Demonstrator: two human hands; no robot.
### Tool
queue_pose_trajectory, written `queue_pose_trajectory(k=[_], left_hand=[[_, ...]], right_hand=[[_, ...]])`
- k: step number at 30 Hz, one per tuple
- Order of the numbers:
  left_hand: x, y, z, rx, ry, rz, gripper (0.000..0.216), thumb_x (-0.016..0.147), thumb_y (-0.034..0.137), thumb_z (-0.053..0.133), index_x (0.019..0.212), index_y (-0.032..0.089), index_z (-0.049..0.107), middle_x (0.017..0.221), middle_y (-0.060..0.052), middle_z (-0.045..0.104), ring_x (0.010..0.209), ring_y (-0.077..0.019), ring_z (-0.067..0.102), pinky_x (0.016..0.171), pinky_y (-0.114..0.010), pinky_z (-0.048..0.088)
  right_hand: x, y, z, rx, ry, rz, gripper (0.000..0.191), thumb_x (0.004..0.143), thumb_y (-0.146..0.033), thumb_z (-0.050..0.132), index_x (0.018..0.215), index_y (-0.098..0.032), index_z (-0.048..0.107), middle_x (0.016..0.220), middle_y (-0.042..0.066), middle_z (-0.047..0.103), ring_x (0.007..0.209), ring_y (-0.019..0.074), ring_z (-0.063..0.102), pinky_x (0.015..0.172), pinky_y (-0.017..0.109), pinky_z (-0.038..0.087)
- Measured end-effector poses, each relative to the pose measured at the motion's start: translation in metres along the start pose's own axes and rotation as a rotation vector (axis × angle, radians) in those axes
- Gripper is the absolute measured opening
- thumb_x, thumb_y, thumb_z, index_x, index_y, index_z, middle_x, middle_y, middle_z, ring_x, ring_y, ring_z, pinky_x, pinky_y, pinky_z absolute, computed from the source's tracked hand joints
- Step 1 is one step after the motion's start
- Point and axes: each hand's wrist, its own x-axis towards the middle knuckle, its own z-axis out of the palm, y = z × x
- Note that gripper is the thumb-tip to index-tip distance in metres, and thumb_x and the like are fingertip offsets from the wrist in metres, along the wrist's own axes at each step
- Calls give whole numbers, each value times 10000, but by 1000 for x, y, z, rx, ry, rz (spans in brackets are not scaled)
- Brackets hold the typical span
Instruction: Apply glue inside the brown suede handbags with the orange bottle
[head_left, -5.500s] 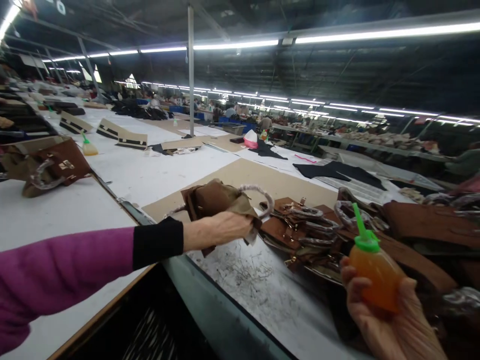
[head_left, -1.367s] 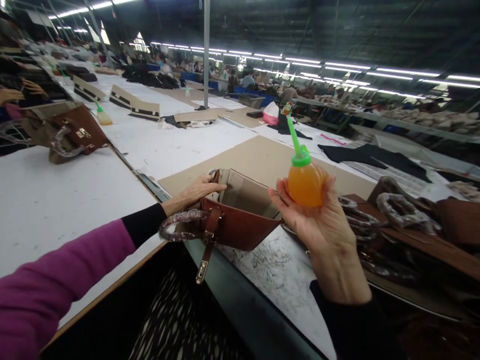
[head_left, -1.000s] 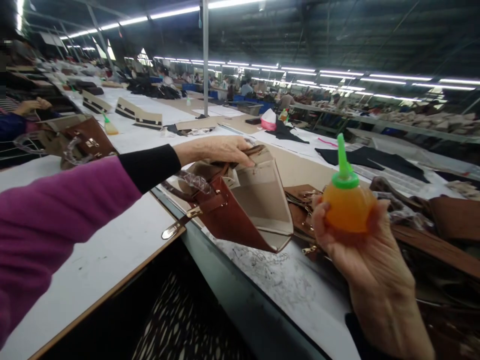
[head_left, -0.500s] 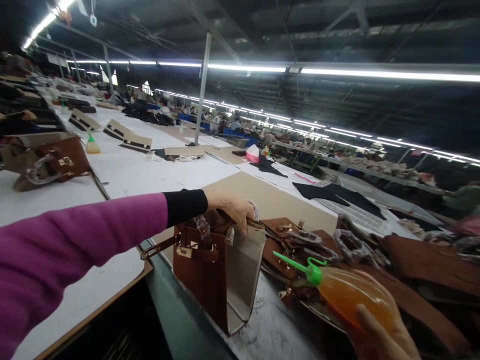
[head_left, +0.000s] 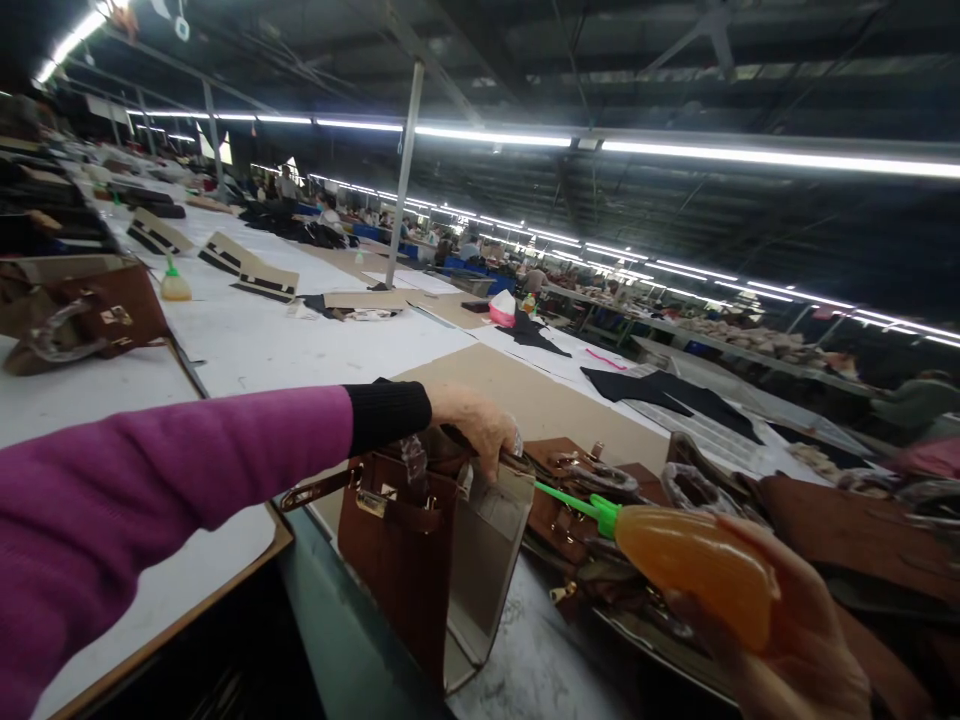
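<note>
A brown handbag stands upright on the table edge, its near side open so the beige lining shows. My left hand reaches across and grips the top of this bag near its plastic-wrapped handle; the fingertips are partly hidden behind the rim. In my right hand is a squeeze bottle of amber liquid, tilted onto its side. Its thin green nozzle points left, with the tip at the upper edge of the bag's open side. I cannot tell whether the tip touches.
More brown bags lie piled on the right. Another handbag and a second bottle stand at the far left. Beige panels and black pieces lie across the white table. A post rises beyond.
The squeeze bottle has moved left and its nozzle has come up to the bag's edge. My left hand keeps its hold on the bag, which has shifted slightly.
</note>
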Motion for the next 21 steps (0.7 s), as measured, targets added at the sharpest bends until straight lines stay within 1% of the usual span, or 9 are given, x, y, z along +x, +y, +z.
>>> queue_pose_trajectory(k=[4,8,10,12,14,18,21], left_hand=[[4,-2,1,17,17,-28,234,702,350,668,890,211,657,788,25,656,665,-133,528,609,-247,385],[6,-2,2,31,36,-37,228,686,365,678,855,214,658,799,18,654,682,-145,536,617,-257,387],[5,-1,2,33,40,-33,228,684,360,679,861,217,660,827,14,656,696,-148,541,617,-258,385],[5,0,1,35,35,-46,222,685,356,678,859,219,659,835,12,658,700,-149,544,606,-255,379],[4,2,1,32,24,-51,208,693,340,673,860,216,658,831,11,660,698,-147,544,594,-251,371],[4,6,0,51,4,-38,208,717,310,662,889,194,662,831,0,661,695,-143,540,596,-250,376],[5,9,0,70,3,-19,196,731,292,658,892,181,666,841,-5,665,695,-140,539,608,-250,382]], right_hand=[[-1,1,1,35,-73,-88,508,720,-346,791,1166,-258,564,1206,14,581,1002,213,598,864,175,456],[-2,2,4,87,-58,-43,502,723,-344,791,1164,-277,560,1259,16,533,1138,247,504,960,254,406],[-2,4,5,104,-67,-63,502,700,-332,807,1146,-285,583,1261,17,527,1155,259,486,979,281,394],[-3,5,5,115,-88,-136,482,681,-297,821,1116,-301,614,1250,15,530,1144,261,492,945,280,434],[-4,4,5,107,-111,-194,445,692,-276,811,1097,-321,632,1233,14,534,1141,259,490,914,270,459],[-9,1,4,52,-130,-169,366,741,-294,775,1080,-344,645,1227,7,535,1169,252,456,960,280,413],[-7,7,1,86,-150,-203,428,712,-276,799,1100,-356,638,1227,0,535,1138,239,484,922,251,443]])
